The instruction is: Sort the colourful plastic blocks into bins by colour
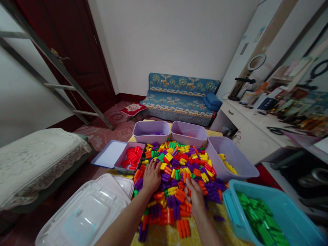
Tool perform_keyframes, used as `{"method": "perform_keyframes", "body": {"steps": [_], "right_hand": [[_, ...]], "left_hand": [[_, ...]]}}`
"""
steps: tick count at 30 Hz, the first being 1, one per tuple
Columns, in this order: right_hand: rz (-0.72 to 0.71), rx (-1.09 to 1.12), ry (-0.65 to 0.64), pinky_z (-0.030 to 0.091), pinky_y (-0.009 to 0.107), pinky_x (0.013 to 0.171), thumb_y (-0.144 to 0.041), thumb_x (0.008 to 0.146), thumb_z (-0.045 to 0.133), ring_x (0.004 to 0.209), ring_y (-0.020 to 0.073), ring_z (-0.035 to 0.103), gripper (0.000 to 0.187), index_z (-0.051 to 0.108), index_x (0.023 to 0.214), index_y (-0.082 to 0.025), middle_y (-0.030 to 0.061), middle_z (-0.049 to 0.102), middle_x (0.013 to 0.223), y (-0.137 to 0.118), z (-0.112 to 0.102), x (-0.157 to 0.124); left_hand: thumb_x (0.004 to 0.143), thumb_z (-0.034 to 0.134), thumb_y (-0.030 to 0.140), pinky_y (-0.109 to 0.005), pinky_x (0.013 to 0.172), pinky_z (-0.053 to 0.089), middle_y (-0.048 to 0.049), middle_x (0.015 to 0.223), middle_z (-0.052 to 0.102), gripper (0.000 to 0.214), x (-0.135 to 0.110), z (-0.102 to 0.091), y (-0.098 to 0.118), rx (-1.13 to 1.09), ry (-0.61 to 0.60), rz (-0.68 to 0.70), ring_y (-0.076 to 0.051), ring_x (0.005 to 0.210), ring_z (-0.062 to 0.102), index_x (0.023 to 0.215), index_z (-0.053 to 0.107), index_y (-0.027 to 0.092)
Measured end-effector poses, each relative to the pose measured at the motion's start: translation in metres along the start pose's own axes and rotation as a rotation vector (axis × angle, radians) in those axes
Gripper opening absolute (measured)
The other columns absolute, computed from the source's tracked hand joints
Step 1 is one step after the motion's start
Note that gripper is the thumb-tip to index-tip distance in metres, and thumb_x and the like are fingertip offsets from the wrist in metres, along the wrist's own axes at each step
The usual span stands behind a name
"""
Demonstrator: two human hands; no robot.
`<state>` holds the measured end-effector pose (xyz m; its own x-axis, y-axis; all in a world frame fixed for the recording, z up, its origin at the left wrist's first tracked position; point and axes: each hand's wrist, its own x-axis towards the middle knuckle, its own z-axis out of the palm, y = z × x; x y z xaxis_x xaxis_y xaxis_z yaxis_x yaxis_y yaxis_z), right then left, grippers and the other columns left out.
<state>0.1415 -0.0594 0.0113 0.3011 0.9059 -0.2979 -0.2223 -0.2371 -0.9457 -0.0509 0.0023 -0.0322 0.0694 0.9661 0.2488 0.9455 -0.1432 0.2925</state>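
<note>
A heap of small plastic pieces (179,171) in red, orange, yellow, green and purple covers a yellow-clothed table (164,237). My left hand (151,176) lies flat on the left side of the heap, fingers stretched out over the pieces. My right hand (196,196) rests on the middle of the heap with its fingers curled into orange pieces; what they grip is hidden.
Round the heap stand a tray of red pieces (129,158), two purple bins (151,131) (189,132), a purple bin with yellow pieces (232,162) and a blue bin of green pieces (269,212). A clear lidded box (87,212) sits at front left, a white dresser (253,126) on the right.
</note>
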Motion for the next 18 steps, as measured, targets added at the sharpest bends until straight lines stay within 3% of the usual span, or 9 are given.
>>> {"method": "perform_keyframes", "body": {"steps": [3, 5, 7, 8, 11, 15, 18], "right_hand": [[-0.013, -0.117, -0.001, 0.024, 0.021, 0.033, -0.067, 0.063, 0.069, 0.036, 0.0080, 0.036, 0.049, 0.062, 0.076, -0.020, -0.0060, 0.050, 0.047, 0.001, -0.005, 0.010], [-0.078, -0.185, -0.008, 0.036, 0.024, 0.037, -0.066, 0.065, 0.069, 0.047, 0.0138, 0.052, 0.053, 0.066, 0.089, -0.020, -0.0006, 0.063, 0.062, 0.000, -0.007, 0.017], [-0.168, -0.232, -0.058, 0.051, 0.029, 0.055, -0.062, 0.066, 0.070, 0.075, 0.0220, 0.066, 0.059, 0.066, 0.109, -0.020, 0.0059, 0.072, 0.091, -0.003, -0.007, 0.023], [-0.217, -0.247, -0.097, 0.055, 0.033, 0.069, -0.060, 0.068, 0.070, 0.092, 0.0249, 0.067, 0.061, 0.065, 0.115, -0.021, 0.0080, 0.071, 0.106, -0.005, -0.007, 0.026], [-0.346, -0.308, -0.168, 0.045, 0.042, 0.099, -0.056, 0.074, 0.065, 0.119, 0.0271, 0.057, 0.057, 0.062, 0.120, -0.022, 0.0103, 0.064, 0.126, -0.011, -0.009, 0.042], [-0.529, -0.563, 0.044, 0.039, 0.047, 0.104, -0.053, 0.076, 0.057, 0.118, 0.0299, 0.055, 0.055, 0.062, 0.117, -0.017, 0.0148, 0.063, 0.123, -0.022, -0.026, 0.081], [-0.625, -0.899, 0.242, 0.037, 0.046, 0.104, -0.038, 0.079, 0.051, 0.117, 0.0308, 0.052, 0.046, 0.062, 0.116, -0.013, 0.0175, 0.062, 0.120, -0.029, -0.041, 0.108]], "left_hand": [[0.090, 0.046, 0.019, -0.043, 0.113, 0.030, -0.0084, 0.135, 0.055, 0.046, 0.000, 0.001, 0.000, 0.001, 0.007, 0.004, -0.025, 0.135, 0.038, 0.135, 0.051, 0.024], [0.090, 0.046, 0.019, -0.043, 0.113, 0.030, -0.0083, 0.135, 0.056, 0.046, 0.000, 0.001, -0.001, 0.002, 0.011, 0.007, -0.025, 0.135, 0.038, 0.135, 0.051, 0.024], [0.089, 0.046, 0.018, -0.042, 0.113, 0.030, -0.0083, 0.134, 0.056, 0.046, 0.000, 0.001, -0.001, 0.003, 0.017, 0.009, -0.025, 0.135, 0.039, 0.135, 0.052, 0.024], [0.089, 0.046, 0.018, -0.042, 0.113, 0.030, -0.0082, 0.134, 0.056, 0.046, 0.000, 0.001, -0.001, 0.004, 0.019, 0.011, -0.025, 0.135, 0.039, 0.135, 0.052, 0.024], [0.089, 0.047, 0.018, -0.042, 0.113, 0.030, -0.0084, 0.134, 0.056, 0.047, 0.000, 0.000, -0.001, 0.007, 0.020, 0.014, -0.026, 0.135, 0.038, 0.135, 0.051, 0.024], [0.088, 0.048, 0.019, -0.042, 0.113, 0.030, -0.0090, 0.134, 0.056, 0.048, 0.000, 0.001, -0.001, 0.008, 0.009, 0.012, -0.025, 0.135, 0.038, 0.136, 0.051, 0.023], [0.087, 0.048, 0.018, -0.043, 0.113, 0.029, -0.0089, 0.135, 0.055, 0.049, 0.000, 0.002, 0.000, 0.014, 0.001, 0.007, -0.025, 0.136, 0.037, 0.136, 0.051, 0.023]]}}
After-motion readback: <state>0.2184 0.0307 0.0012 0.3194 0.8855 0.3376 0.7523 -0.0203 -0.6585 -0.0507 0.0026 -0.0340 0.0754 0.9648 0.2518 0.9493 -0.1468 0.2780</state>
